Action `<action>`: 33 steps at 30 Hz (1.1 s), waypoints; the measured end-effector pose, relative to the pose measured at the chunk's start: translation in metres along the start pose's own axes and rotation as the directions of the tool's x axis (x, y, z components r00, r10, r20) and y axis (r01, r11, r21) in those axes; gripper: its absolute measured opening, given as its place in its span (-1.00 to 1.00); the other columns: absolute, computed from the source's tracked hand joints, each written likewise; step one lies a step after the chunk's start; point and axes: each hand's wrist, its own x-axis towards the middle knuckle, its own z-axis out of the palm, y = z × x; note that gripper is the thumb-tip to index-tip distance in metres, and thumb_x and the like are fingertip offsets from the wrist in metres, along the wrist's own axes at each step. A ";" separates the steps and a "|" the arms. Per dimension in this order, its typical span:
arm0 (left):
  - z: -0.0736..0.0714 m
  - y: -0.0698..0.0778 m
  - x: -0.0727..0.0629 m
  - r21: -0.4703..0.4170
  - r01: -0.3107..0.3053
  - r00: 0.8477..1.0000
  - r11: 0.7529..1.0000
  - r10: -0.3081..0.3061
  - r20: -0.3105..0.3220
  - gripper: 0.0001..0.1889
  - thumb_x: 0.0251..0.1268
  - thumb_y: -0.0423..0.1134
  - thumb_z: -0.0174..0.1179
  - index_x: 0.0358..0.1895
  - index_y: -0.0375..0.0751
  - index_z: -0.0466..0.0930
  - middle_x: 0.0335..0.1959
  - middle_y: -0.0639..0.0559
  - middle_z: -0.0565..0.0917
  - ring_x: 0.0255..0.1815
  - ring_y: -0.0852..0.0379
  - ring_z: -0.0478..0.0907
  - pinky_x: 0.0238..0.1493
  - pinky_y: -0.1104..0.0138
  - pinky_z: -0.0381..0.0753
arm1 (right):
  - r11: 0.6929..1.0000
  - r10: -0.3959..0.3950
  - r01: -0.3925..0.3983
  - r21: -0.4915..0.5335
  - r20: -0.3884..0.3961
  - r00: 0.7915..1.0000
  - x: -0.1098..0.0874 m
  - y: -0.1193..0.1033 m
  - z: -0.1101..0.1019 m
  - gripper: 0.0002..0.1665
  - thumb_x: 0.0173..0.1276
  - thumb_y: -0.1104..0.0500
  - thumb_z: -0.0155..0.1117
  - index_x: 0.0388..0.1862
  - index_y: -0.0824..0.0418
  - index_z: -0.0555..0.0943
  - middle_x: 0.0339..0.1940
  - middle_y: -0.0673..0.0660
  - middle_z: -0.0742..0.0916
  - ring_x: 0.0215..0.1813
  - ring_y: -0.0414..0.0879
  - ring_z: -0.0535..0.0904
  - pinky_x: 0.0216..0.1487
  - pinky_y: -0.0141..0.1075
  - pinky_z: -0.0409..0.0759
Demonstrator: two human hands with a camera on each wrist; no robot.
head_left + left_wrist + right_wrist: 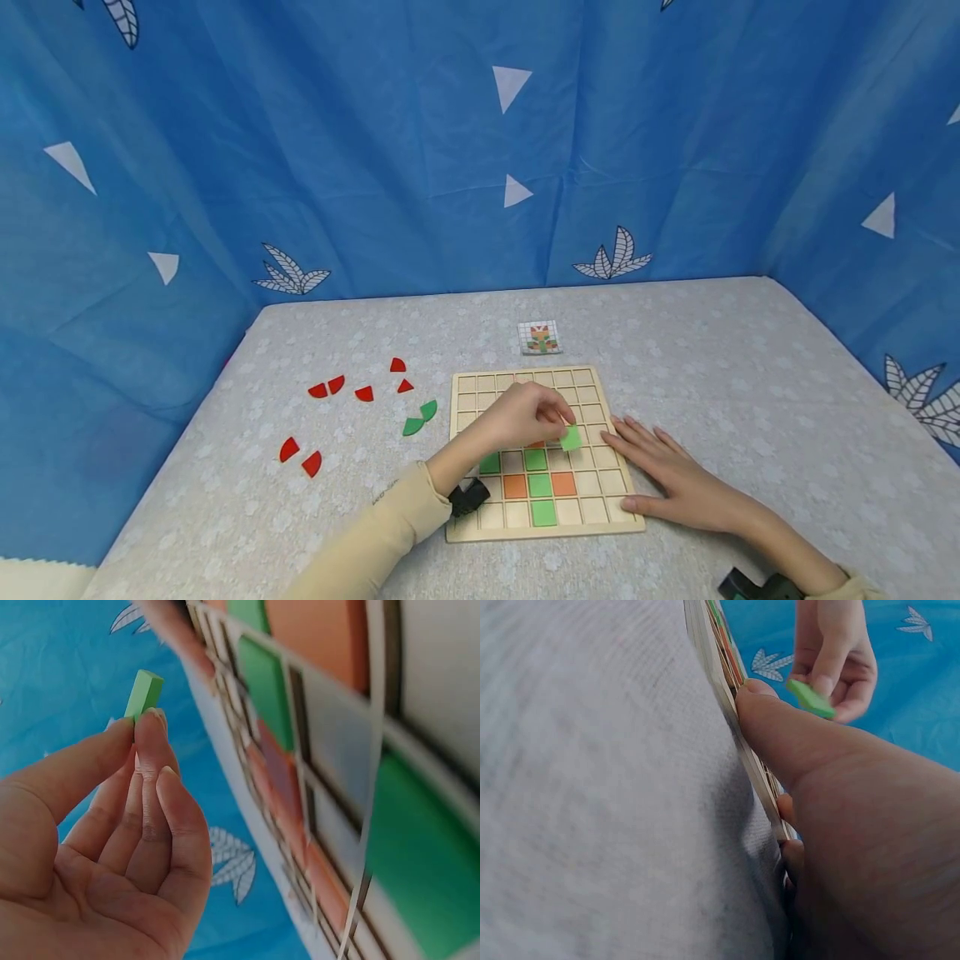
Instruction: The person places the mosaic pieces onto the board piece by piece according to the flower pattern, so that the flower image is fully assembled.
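Between thumb and fingertips my left hand [531, 414] pinches a light green square tile [572, 438], held above the wooden grid board [546, 534]. The left wrist view shows the tile [144, 693] edge-on and apart from the board. My right hand [675, 483] lies with fingers spread at the board's right edge, its fingertips and thumb touching the frame. Green tiles [539, 485] and orange tiles [563, 483] sit in several cells of the lower board. Part of the board's middle is hidden behind the left hand and wrist.
Loose red pieces [311, 463], mostly quarter-round, lie on the patterned tablecloth [225, 508] to the left. Two green quarter-round pieces [413, 427] lie near the board's left edge. Behind the board is a small pattern card [539, 337]. A blue curtain [420, 150] surrounds the table.
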 end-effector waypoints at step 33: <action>0.028 0.000 0.009 0.281 -0.029 0.999 0.959 0.020 0.035 -0.95 0.06 -0.34 0.37 -0.39 -0.11 0.73 -0.56 0.29 0.58 -0.54 0.45 0.43 -0.42 0.56 0.40 | 1.000 -0.023 0.023 0.001 -0.008 1.000 -0.001 0.000 -0.001 -0.11 0.26 -0.14 0.26 0.48 0.02 0.14 0.47 0.16 0.15 0.46 0.08 -0.08 0.29 -0.41 -0.42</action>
